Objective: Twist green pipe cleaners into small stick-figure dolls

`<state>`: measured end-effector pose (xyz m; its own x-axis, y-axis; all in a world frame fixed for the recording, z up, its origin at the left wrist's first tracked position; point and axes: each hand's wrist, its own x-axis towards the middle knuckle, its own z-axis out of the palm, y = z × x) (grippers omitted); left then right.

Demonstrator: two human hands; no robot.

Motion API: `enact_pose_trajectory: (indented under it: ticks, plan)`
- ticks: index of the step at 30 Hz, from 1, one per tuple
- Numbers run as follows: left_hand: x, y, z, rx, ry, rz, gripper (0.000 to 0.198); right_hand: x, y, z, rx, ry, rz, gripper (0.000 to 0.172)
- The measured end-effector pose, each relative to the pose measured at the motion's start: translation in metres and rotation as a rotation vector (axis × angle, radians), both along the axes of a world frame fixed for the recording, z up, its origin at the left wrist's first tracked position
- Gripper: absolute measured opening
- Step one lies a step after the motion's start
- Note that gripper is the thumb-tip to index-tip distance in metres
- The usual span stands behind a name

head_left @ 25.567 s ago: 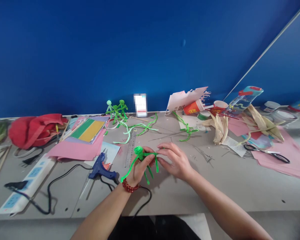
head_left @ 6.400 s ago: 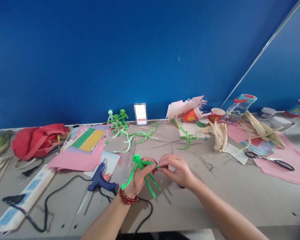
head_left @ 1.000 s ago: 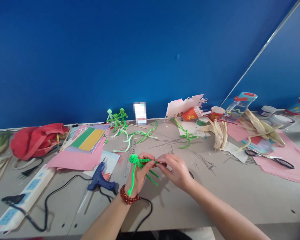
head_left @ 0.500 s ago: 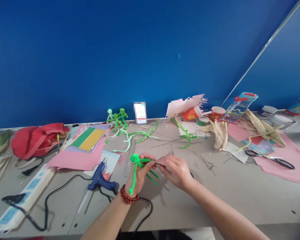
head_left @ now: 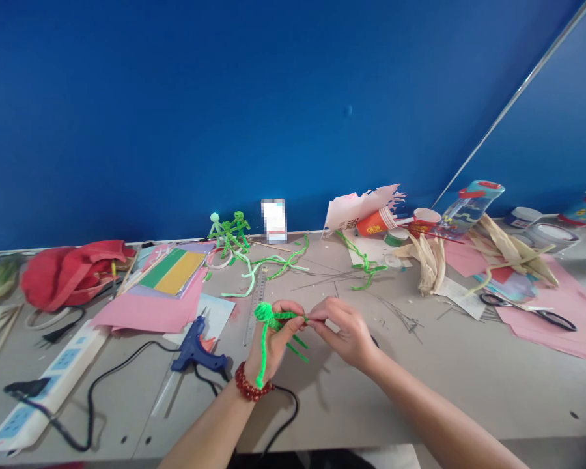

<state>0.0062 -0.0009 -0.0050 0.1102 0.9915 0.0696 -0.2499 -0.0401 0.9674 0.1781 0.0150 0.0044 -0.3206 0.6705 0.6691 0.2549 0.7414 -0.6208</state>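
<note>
A bright green pipe-cleaner figure (head_left: 263, 312) with a round coiled head is in my left hand (head_left: 278, 335), gripped between thumb and fingers. One of its limbs hangs down over my wrist, and two more stick out below my fingers. My right hand (head_left: 344, 329) pinches the end of the limb that points right, close to my left thumb. Fingertips of both hands nearly meet there, so the very tip is hidden. Beyond them, several finished-looking green pipe-cleaner figures (head_left: 228, 231) stand near the wall, with loose green pipe cleaners (head_left: 288, 260) beside them.
A blue glue gun (head_left: 198, 348) lies left of my hands, its cable near a white power strip (head_left: 49, 384). Behind are a steel ruler (head_left: 254, 306) and a propped phone (head_left: 274, 221). Scissors (head_left: 527, 311), corn husks (head_left: 432, 264) and pink paper (head_left: 561, 326) lie right; a red bag (head_left: 73, 273) lies left.
The figure in my left hand has tilted slightly, its head and hanging limb shifting a little down and right. My right hand's fingers have curled slightly while keeping their pinch.
</note>
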Motion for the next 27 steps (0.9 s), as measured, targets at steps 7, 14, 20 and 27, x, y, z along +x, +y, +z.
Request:
enact_pose_trajectory:
  ticks: [7, 14, 20, 27]
  plan:
    - [0.0003, -0.0008, 0.0015, 0.005, 0.025, 0.001, 0.012, -0.0008, 0.0000, 0.0005, -0.097, 0.012, -0.003, 0.009]
    - [-0.0008, 0.0007, -0.0028, 0.033, 0.006, 0.002, 0.009, -0.0029, -0.0008, -0.0035, -0.148, 0.062, -0.031, 0.001]
    - [-0.0014, 0.0002, -0.0035, 0.043, -0.013, -0.020, 0.008, -0.0038, -0.0024, -0.0027, -0.167, 0.064, -0.077, 0.009]
    - [-0.0012, 0.0001, -0.0039, 0.065, -0.013, -0.018, 0.007, -0.0031, -0.0021, -0.0006, -0.243, 0.082, -0.007, 0.005]
